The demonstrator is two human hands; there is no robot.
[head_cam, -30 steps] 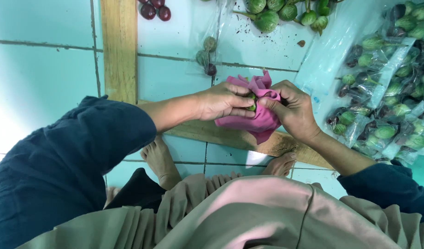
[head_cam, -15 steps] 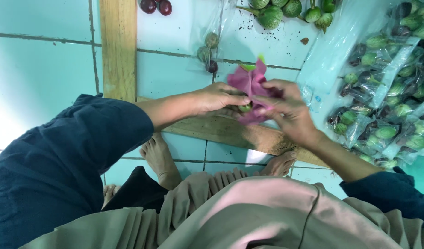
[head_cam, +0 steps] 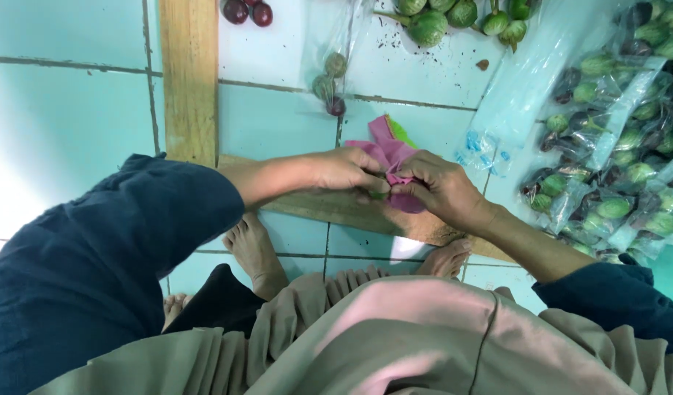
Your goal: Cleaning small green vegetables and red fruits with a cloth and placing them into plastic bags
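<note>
Pinching a pink plastic bag (head_cam: 390, 153) between them, the left hand (head_cam: 345, 170) and right hand (head_cam: 440, 192) clamped its bunched neck above the wooden plank (head_cam: 336, 207), apparently to keep it closed.

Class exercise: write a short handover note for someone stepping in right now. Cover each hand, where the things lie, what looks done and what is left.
Left hand and right hand both pinch a pink cloth above the wooden plank.
Loose green fruits lie on the tiled floor; an empty clear bag is nearby.
Done: many bagged fruits piled at right.
Left: the loose fruits remain unbagged.
</note>
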